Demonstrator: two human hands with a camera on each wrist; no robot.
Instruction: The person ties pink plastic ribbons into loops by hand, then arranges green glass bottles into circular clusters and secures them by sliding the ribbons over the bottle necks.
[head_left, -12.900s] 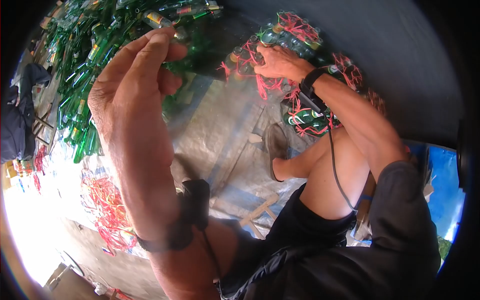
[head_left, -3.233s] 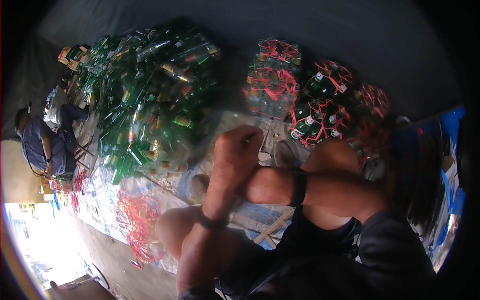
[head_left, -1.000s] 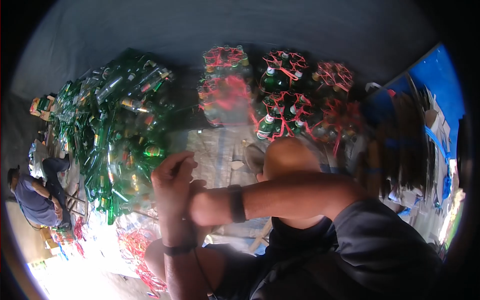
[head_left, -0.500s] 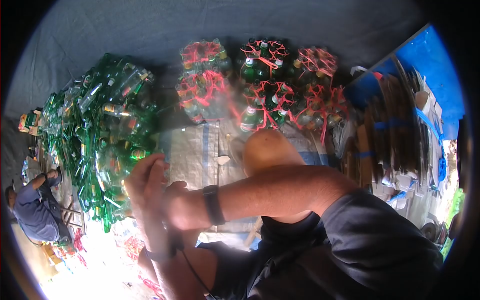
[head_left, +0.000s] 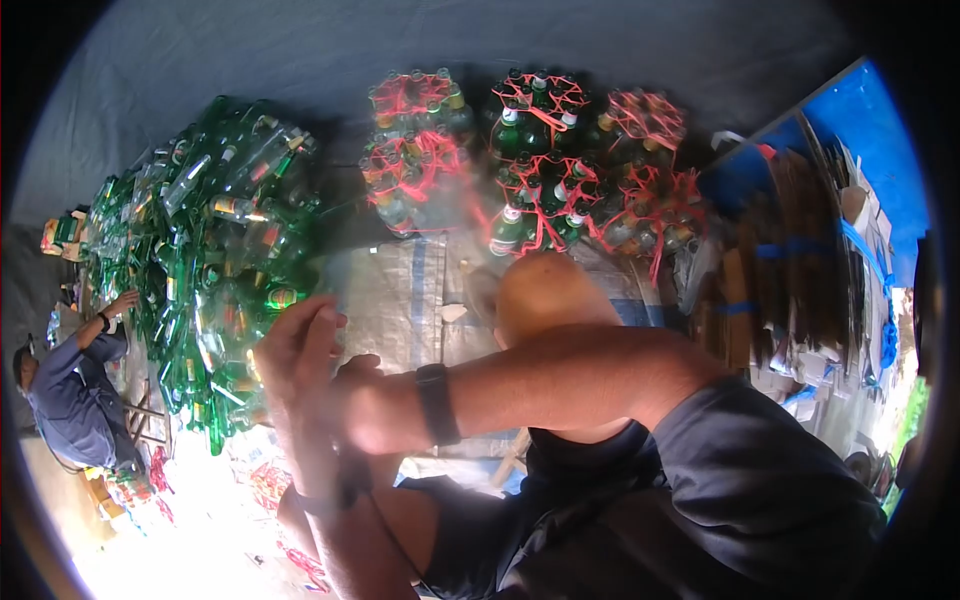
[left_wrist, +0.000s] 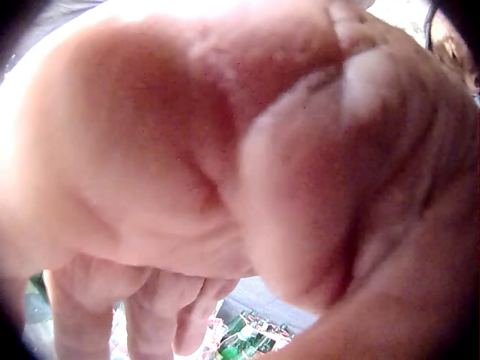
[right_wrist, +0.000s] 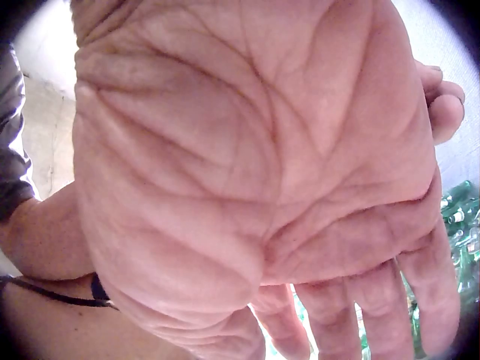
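- While the left hand [head_left: 290, 362] has its grip released, fingers relaxed, the right hand [head_left: 368, 410], also released, overlaps it in view; contact cannot be confirmed.
- Loose bottles [head_left: 230, 260]: heaped at the left edge of the ground sheet [head_left: 400, 300].
- Tied bottles [head_left: 545, 195]: standing along its far edge.

The right forearm [head_left: 560, 385] crosses leftward, hands [head_left: 295, 365] close together, fingers [right_wrist: 330, 319] loose.

My feed looks like a bottle-recycling depot.
I see heaped green glass bottles [head_left: 185, 270], glass bottle bundles tied with pink string [head_left: 545, 198], stacked brown cardboard-like sheets [head_left: 785, 255].
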